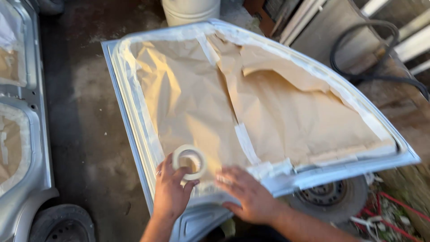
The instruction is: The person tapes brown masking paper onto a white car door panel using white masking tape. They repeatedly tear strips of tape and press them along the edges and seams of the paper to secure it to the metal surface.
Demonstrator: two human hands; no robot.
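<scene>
A silver car door panel point(134, 134) lies flat, its inside covered with brown masking paper point(201, 103) edged in pale tape. My left hand point(170, 190) holds a roll of masking tape point(190, 162) above the panel's near edge. My right hand point(246, 195) lies flat, fingers spread, pressing on the taped paper at the near edge, just right of the roll. A taped seam point(246, 143) runs up the paper from near my right hand.
Another masked silver body panel point(27, 134) stands at the left. Tyres show under it point(62, 224) and under the door point(327, 197). A white bucket point(190, 11) sits at the back, a black hose point(371, 54) at the right. Dark concrete floor point(85, 112) lies between the panels.
</scene>
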